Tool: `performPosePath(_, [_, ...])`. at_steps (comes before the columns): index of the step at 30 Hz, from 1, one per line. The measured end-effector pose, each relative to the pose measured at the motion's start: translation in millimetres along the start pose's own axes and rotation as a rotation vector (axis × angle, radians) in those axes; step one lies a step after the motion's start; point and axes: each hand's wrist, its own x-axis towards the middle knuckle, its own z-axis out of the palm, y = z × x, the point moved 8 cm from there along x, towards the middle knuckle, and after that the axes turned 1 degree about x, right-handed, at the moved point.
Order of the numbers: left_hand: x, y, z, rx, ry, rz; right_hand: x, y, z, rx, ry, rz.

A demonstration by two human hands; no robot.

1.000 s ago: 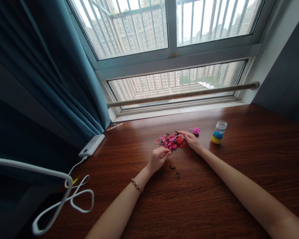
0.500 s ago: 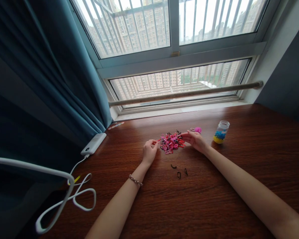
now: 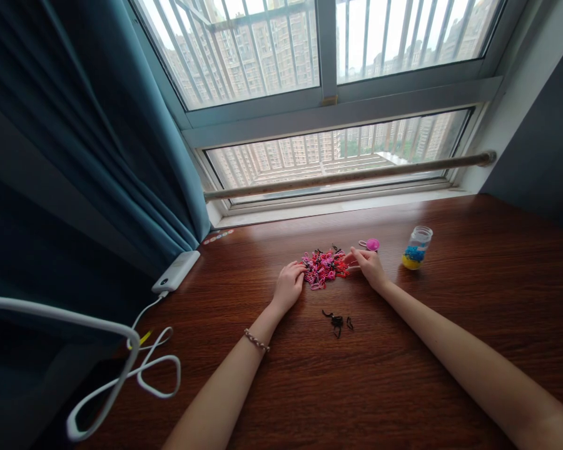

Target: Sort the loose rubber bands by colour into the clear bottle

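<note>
A pile of small pink, red and black bands point(image 3: 324, 267) lies on the brown table point(image 3: 403, 375), a little way in from the window sill. The left hand point(image 3: 288, 286) rests palm down at the pile's left edge, its fingers bent and their tips touching the outermost bands; whether they grip one is too small to tell. The right hand point(image 3: 368, 265) lies at the pile's right edge, thumb and forefinger drawn close together and pointing into the bands, the other fingers loosely curled; it is unclear whether a band is pinched between them. A bracelet point(image 3: 256, 340) sits on the left wrist. Nearer the person, between the two forearms and apart from the pile, a few black bands point(image 3: 336, 321) lie in a small cluster. Just behind the right hand is a pink lid point(image 3: 372, 244), and to its right stands an open clear jar point(image 3: 416, 248), upright, with blue and yellow bands in the bottom. At the table's far left a white power bank point(image 3: 176, 271) lies by the blue curtain point(image 3: 98, 125), and a white cable point(image 3: 145, 369) runs from it and loops toward the near left. A rail point(image 3: 347, 177) crosses the window behind the table.
</note>
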Motion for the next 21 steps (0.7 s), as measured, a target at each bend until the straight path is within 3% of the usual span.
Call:
performPosePath(7, [-1, 7, -12.9, -0.069, 0.114, 0.024, 0, -2, 3, -0.109, -0.024, -0.043])
performPosePath(12, [-4, 5, -19.3, -0.116, 0.175, -0.026, -3, -11, 5, -0.236, -0.025, -0.151])
performPosePath(17, [-6, -3, -20.0, -0.227, 0.202, -0.108, -10, -29, 21, -0.364, -0.151, -0.362])
performPosePath(21, [-7, -5, -20.5, -0.305, 0.208, -0.159, -13, -32, 30, -0.435, -0.212, -0.432])
